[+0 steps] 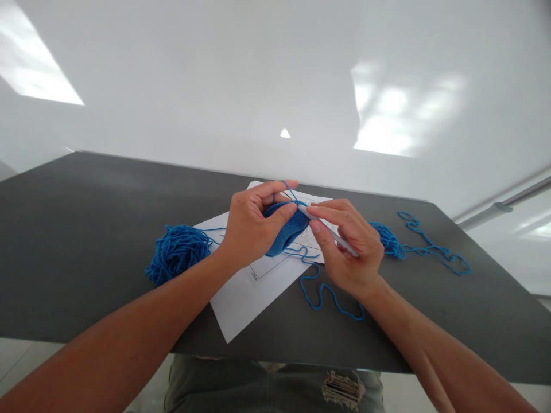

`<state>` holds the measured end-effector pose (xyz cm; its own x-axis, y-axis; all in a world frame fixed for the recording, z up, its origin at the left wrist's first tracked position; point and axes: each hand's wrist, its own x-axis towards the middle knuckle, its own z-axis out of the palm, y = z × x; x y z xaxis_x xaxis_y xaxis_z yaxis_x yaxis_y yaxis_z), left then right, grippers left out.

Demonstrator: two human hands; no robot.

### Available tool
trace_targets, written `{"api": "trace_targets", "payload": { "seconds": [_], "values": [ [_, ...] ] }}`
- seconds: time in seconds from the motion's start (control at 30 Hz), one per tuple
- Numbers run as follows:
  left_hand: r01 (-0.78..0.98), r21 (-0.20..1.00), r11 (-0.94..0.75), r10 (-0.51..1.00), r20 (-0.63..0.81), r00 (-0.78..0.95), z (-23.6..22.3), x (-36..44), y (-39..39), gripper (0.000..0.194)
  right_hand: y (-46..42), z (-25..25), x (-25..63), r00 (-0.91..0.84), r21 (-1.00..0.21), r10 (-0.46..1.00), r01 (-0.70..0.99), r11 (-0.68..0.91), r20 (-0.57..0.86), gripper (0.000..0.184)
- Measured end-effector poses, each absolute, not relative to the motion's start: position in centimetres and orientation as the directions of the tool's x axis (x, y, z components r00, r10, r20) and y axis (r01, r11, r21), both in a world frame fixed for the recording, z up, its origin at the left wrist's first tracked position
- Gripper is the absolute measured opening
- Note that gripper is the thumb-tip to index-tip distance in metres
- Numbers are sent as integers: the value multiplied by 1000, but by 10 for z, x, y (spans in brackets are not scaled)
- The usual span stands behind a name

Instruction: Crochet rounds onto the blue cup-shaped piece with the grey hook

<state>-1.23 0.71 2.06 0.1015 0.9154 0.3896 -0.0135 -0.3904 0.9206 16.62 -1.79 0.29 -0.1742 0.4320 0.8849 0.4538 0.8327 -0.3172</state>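
Between my hands is a blue crocheted piece (287, 232), tilted above a printed sheet. My left hand (258, 221) pinches its upper edge between thumb and fingers. A strand of blue yarn runs over the raised left index finger. In my right hand (350, 244) is a pale grey crochet hook (336, 234), held like a pen. The hook's tip meets the top edge of the crocheted piece, close to my left thumb; the exact stitch is too small to make out. A blue yarn ball (178, 252) lies left of my left wrist, with a strand leading toward the work.
White printed paper (235, 312) lies under my hands on the dark grey table (107, 229). Right of my right hand sits a second blue yarn bundle (387, 240) with a loose, looping strand (434, 249). Another loose yarn tail (321, 292) curls near my right wrist. A white wall stands behind the table.
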Motion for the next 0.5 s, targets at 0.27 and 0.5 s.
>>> {"api": "trace_targets", "payload": {
  "seconds": [0.27,0.5],
  "values": [
    [-337,929,-150,980,184,72,20,-7,8,43,-16,2,167,-216,-239,371,464,853,903,30],
    [-554,817,159,967,-17,253,29,-12,12,52,-20,2,163,-296,-23,237,580,814,925,39]
  ]
}}
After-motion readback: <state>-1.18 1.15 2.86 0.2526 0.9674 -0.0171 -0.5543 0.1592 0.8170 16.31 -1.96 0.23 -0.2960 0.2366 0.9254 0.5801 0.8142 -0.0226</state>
